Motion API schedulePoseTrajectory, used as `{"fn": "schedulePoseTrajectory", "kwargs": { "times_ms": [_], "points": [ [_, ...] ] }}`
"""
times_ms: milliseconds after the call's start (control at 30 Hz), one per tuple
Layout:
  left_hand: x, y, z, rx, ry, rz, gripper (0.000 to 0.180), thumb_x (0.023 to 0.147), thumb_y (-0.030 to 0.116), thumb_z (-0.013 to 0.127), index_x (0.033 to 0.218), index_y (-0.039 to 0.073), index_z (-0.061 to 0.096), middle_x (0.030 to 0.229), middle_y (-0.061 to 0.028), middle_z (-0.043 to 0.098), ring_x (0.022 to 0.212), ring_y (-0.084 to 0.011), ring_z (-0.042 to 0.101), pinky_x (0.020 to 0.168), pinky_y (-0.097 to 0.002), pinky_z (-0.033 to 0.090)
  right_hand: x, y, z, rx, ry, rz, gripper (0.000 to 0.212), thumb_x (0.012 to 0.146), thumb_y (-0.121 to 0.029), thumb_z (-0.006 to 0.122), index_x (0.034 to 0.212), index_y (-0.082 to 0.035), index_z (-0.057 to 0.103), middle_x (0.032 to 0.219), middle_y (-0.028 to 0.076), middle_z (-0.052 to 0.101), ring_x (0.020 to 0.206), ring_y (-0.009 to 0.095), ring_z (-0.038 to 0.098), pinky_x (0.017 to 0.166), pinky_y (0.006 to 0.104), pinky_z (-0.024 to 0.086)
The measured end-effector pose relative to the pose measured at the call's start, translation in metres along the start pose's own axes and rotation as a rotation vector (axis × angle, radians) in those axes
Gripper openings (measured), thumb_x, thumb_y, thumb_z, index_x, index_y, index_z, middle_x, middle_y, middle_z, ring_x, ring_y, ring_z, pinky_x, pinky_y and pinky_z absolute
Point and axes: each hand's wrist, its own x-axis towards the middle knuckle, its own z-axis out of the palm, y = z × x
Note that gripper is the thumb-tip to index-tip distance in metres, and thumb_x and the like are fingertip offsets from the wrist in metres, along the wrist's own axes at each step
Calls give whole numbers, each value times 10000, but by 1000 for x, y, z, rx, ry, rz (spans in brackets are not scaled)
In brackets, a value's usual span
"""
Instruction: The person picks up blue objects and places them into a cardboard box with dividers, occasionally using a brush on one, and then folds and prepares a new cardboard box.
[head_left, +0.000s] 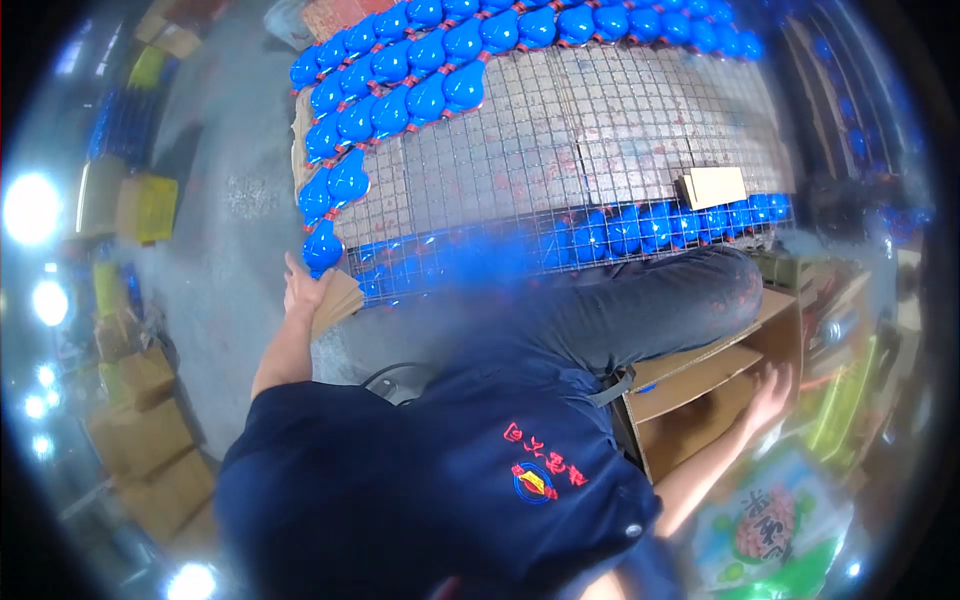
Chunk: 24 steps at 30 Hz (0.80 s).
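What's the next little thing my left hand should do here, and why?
Probably settle the nearest blue piece with your left hand. The hand is right by that piece, at the near left corner of the wire rack, and more blue pieces continue beyond it along the left side. I can't tell whether your fingers touch it.

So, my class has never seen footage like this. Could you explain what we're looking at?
There's no machine here: a person works bare-handed. The single picture comes from a wide fisheye camera on their head, looking down, so straight edges bend. Glossy blue bulb-shaped pieces lie in rows on a wire mesh rack; a cream block sits towards its right end. The left hand is at the end blue piece; whether it grips it is unclear. The right hand is by an open cardboard box, nothing visibly held.
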Motion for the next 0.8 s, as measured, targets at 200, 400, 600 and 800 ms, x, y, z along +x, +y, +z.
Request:
{"fn": "schedulePoseTrajectory", "kwargs": {
  "times_ms": [200, 400, 600, 800],
  "points": [
    [46, 36, -24, 164, -300, -24, 1023, 710, 591, 751, 1465, 75, 293, 1275, -199, 608, 1193, -365, 588, 980, -465, 493, -78, -121, 64, -156, 10, -473, 378, 996, -10, 477, 1372, 21, 480, 1309, 193, 581, 1167, 275, 612, 945, 373, 544],
    [-13, 70, -56, -764, -993, -111, 625, 848, 568, 661, 1290, 146, 535, 867, -89, 673, 722, -254, 656, 646, -394, 530, -184, -190, 179, 347, -399, -372, 286, 965, -33, 524, 1238, 49, 542, 1139, 181, 645, 971, 233, 681, 822, 340, 574],
    [-47, 165, -37, -1119, -1770, 283, 520, 947, 557, 497, 1313, 188, 517, 841, -83, 589, 659, -238, 526, 576, -384, 420, -248, -169, 283, 866, -1247, 1029, 669, 975, -573, 465, 1263, 28, 527, 1161, 188, 640, 1089, 335, 644, 907, 518, 532],
    [133, 88, 43, 131, -329, 581, 478, 989, 487, 422, 1340, 174, 505, 1039, -46, 584, 871, -235, 531, 751, -429, 405, -181, -154, 227, 1432, -1180, 848, 787, 950, -687, 348, 1224, 29, 528, 1106, 250, 630, 990, 452, 645, 839, 530, 556]
  ]
}}
